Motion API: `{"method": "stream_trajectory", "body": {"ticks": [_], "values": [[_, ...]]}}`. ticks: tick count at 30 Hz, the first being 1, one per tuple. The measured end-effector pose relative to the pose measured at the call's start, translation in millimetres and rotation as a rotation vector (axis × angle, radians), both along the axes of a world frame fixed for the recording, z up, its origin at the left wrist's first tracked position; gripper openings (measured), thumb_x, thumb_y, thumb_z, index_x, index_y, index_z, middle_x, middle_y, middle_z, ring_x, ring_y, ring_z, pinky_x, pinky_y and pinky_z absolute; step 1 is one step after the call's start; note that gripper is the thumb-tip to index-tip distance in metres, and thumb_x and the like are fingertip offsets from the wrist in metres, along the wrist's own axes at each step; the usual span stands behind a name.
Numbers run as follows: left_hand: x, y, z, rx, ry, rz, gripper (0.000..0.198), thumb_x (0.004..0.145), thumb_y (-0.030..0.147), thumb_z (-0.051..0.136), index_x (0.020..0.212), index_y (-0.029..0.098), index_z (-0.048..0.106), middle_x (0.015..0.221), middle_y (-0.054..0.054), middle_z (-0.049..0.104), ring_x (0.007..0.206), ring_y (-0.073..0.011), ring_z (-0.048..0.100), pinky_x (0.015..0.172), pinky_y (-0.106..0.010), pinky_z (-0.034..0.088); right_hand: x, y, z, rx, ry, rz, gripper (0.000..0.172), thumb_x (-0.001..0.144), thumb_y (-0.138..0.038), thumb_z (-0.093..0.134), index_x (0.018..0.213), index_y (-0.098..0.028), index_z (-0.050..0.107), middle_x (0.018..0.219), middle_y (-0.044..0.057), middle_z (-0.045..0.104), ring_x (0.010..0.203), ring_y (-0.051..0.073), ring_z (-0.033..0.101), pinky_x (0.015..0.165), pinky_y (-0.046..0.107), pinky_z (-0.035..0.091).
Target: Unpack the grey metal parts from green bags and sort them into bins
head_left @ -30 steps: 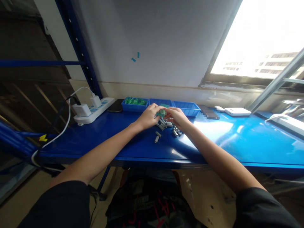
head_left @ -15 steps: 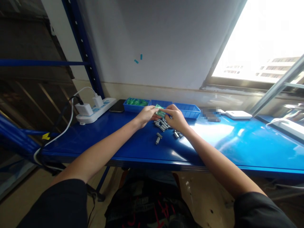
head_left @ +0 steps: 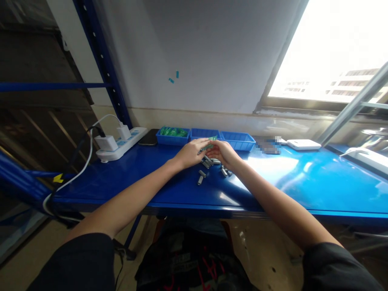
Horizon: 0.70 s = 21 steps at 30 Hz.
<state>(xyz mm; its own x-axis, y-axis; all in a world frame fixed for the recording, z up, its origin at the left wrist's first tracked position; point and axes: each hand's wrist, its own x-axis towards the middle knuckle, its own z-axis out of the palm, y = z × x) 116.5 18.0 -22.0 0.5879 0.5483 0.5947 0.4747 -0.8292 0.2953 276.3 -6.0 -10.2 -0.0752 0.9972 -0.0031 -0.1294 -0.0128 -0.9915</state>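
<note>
A small green plastic bag (head_left: 213, 138) is held between my two hands, above a loose pile of short metal cylinders (head_left: 207, 163). My left hand (head_left: 193, 153) lies back-up with its fingers closed on the bag's left side. On the other side my right hand (head_left: 224, 154) pinches the bag, its lower fingers curled beneath. Whether anything is inside the bag is hidden by the fingers. Two metal cylinders (head_left: 201, 177) lie apart from the pile, nearer the front edge. Several more cylinders (head_left: 224, 171) rest below my right hand.
Behind my hands stand a blue bin with green bags (head_left: 172, 132), a middle blue bin (head_left: 204, 131) and a right blue bin (head_left: 239, 138). A phone (head_left: 148, 137) and a white power strip (head_left: 121, 147) lie left. A white box (head_left: 303, 144) sits right on the blue table (head_left: 303, 186).
My left hand has turned back-up and moved right over the bag. The green bag has shifted slightly right and is more covered by my fingers. My right hand has curled its fingers under.
</note>
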Motion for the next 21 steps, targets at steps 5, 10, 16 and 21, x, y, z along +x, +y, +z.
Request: {"method": "stream_trajectory", "body": {"ticks": [5, 10, 16, 21], "values": [[0.3, 0.6, 8.4, -0.263, -0.209, 0.029, 0.035, 0.086, 0.032, 0.053, 0.111, 0.013, 0.068, 0.124, -0.012, 0.065, 0.117, -0.0247, 0.059, 0.104, -0.036, 0.044, 3.9, 4.8, -5.4, 0.328, -0.501, -0.143, 0.014, 0.076, -0.018, 0.049, 0.073, -0.017, 0.063, 0.064, 0.002, 0.058, 0.064, 0.016, 0.058, 0.063, 0.027, 0.046], [1.6, 1.8, 12.0, -0.892, -0.518, 0.131, 0.060, 0.086, 0.065, 0.041, 0.087, 0.012, 0.069, 0.087, -0.012, 0.073, 0.076, -0.0211, 0.069, 0.072, -0.031, 0.053, 5.9, 3.0, -6.0, 0.749, -0.957, -0.174, 0.037, 0.074, -0.010, 0.044, 0.098, -0.018, 0.072, 0.078, 0.003, 0.056, 0.073, 0.016, 0.055, 0.073, 0.028, 0.045], [-16.0, 10.6, 21.4, -0.699, -0.465, 0.285, 0.026, 0.078, 0.039, 0.058, 0.069, 0.015, 0.060, 0.060, -0.001, 0.061, 0.059, -0.0147, 0.059, 0.055, -0.023, 0.041, 5.1, 0.6, -10.5, 0.797, -1.008, -0.020, 0.061, 0.071, -0.008, 0.048, 0.131, -0.015, 0.057, 0.111, 0.011, 0.055, 0.097, 0.021, 0.058, 0.090, 0.033, 0.047], [-88.3, 47.0, 48.8, -0.106, -0.362, 0.789, 0.018, 0.079, 0.030, 0.053, 0.075, 0.015, 0.062, 0.071, -0.004, 0.065, 0.074, -0.0190, 0.062, 0.065, -0.026, 0.044, 10.8, 2.2, -10.0, 0.728, -1.029, -0.077, 0.061, 0.077, -0.014, 0.049, 0.138, -0.011, 0.047, 0.115, 0.014, 0.053, 0.103, 0.023, 0.057, 0.090, 0.036, 0.048]]}}
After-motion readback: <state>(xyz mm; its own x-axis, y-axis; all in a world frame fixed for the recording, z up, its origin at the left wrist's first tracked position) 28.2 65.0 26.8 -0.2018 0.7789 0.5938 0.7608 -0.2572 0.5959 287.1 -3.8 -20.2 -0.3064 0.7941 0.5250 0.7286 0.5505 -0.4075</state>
